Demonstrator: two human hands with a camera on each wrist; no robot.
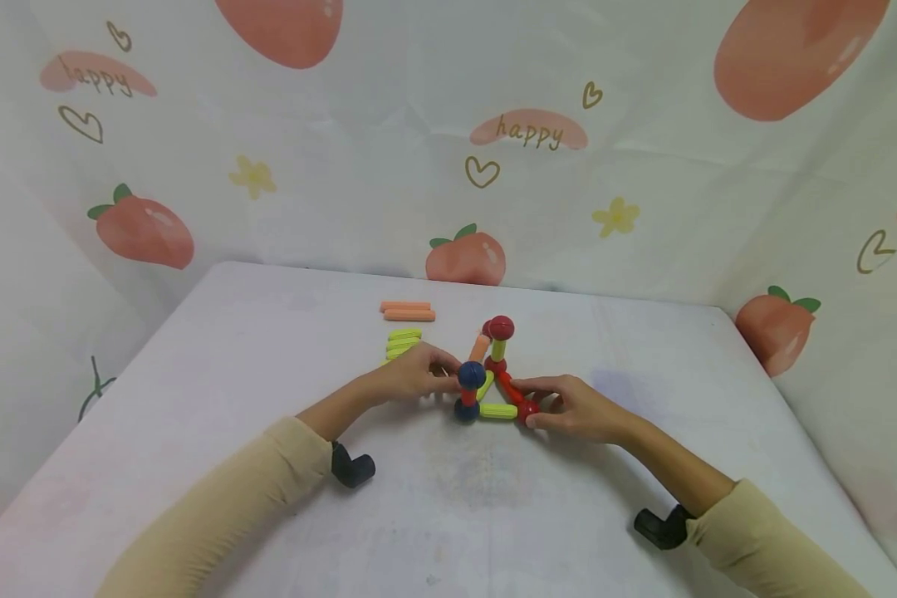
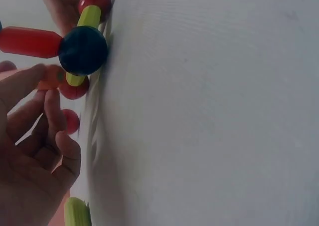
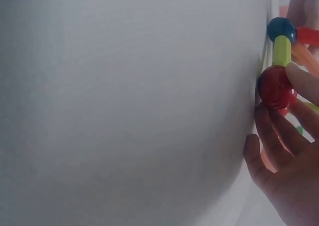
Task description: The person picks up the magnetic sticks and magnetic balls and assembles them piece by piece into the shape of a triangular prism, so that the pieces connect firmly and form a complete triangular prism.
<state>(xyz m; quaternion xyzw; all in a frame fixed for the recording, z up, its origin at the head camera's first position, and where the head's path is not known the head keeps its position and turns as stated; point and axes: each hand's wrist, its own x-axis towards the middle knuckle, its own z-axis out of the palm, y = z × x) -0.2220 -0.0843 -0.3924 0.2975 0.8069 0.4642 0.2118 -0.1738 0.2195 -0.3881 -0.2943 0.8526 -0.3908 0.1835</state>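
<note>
A magnetic rod-and-ball frame stands on the table: a triangular base with red and dark blue balls at its corners. Yellow-green rods point(image 1: 498, 411) and a red rod point(image 1: 510, 388) join them. Two short uprights rise from it, one topped by a dark blue ball point(image 1: 472, 375), the other by a red ball point(image 1: 502, 328). My left hand point(image 1: 419, 374), behind the blue upright, pinches an orange rod point(image 2: 51, 77) between thumb and fingers. At the near right corner, my right hand point(image 1: 579, 409) holds the red corner ball point(image 3: 275, 86), thumb on one side and fingertips on the other.
Several loose yellow-green rods point(image 1: 404, 334) lie beyond my left hand, partly hidden by it. Two orange rods point(image 1: 409, 315) lie side by side farther back on the white table point(image 1: 306, 307). A printed cloth point(image 1: 389, 166) hangs behind the table.
</note>
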